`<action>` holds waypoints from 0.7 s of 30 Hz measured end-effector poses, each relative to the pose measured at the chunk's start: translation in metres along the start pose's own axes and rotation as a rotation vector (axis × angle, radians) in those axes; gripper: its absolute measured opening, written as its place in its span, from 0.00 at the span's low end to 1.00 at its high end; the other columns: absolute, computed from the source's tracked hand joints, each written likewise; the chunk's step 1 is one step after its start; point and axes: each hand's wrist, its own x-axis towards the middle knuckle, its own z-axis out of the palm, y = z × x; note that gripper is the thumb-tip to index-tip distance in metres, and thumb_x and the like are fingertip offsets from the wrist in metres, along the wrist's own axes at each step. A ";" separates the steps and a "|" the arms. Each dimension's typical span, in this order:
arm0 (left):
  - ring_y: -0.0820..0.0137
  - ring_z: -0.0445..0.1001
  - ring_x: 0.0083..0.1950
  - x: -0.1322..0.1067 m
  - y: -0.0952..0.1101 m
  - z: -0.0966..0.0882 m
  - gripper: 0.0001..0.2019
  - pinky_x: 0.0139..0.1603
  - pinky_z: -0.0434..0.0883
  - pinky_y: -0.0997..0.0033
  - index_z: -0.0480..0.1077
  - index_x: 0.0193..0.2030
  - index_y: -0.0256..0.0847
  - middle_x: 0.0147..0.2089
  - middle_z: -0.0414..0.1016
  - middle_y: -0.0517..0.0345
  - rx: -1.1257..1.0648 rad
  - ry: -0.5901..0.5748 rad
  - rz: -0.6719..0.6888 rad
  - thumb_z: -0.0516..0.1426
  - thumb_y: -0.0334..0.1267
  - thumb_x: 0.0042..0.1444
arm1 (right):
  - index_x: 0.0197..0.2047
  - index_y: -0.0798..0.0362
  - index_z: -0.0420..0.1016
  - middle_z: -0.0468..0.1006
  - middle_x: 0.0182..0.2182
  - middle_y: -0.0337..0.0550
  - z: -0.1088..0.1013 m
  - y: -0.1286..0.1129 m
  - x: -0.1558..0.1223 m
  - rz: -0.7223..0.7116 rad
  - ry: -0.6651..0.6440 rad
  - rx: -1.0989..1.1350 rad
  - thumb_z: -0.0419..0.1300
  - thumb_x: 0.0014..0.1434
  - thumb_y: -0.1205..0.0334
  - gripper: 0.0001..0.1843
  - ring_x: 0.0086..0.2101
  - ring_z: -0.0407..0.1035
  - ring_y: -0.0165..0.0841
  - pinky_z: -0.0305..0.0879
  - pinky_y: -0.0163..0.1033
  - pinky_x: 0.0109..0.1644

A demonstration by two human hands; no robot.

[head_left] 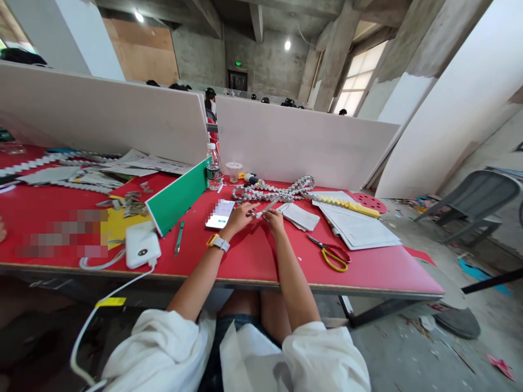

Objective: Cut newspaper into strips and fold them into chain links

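Note:
Both my hands meet over the red table (253, 256). My left hand (239, 216), with a yellow-strapped watch on its wrist, and my right hand (274, 220) pinch a narrow grey folded paper strip (265, 209) between them. The strip joins a long chain of folded grey paper (281, 190) that loops away behind my hands and ends in a yellow section (347, 204). A phone (219, 214) with a lit screen lies just left of my left hand.
Yellow-handled scissors (332, 255) and a stack of white sheets (355, 226) lie right of my hands. A green board (177, 196), a pen (178, 238), a white power bank (141, 245), a bottle (213, 170) and more paper chains lie left. White partitions stand behind; a grey chair (474, 198) stands right.

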 end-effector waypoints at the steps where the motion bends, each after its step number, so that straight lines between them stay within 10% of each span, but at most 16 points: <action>1: 0.61 0.73 0.49 0.001 -0.004 -0.014 0.24 0.53 0.69 0.60 0.69 0.55 0.42 0.50 0.74 0.49 0.020 0.046 -0.025 0.61 0.36 0.49 | 0.23 0.54 0.66 0.70 0.19 0.35 -0.001 0.000 0.001 0.017 0.012 0.016 0.62 0.38 0.69 0.07 0.23 0.67 0.27 0.66 0.33 0.31; 8: 0.63 0.74 0.47 -0.002 -0.052 -0.094 0.20 0.50 0.70 0.64 0.71 0.49 0.36 0.46 0.76 0.48 -0.020 0.214 -0.292 0.61 0.37 0.47 | 0.29 0.57 0.73 0.72 0.20 0.37 0.000 0.009 0.003 0.019 -0.022 0.020 0.65 0.39 0.67 0.10 0.22 0.66 0.27 0.64 0.33 0.27; 21: 0.58 0.74 0.50 -0.027 -0.078 -0.102 0.51 0.45 0.72 0.64 0.54 0.64 0.41 0.55 0.70 0.38 -0.235 -0.042 -0.672 0.71 0.42 0.32 | 0.25 0.57 0.71 0.70 0.16 0.35 0.006 0.012 -0.004 -0.002 -0.043 -0.097 0.64 0.43 0.68 0.05 0.18 0.63 0.25 0.60 0.32 0.25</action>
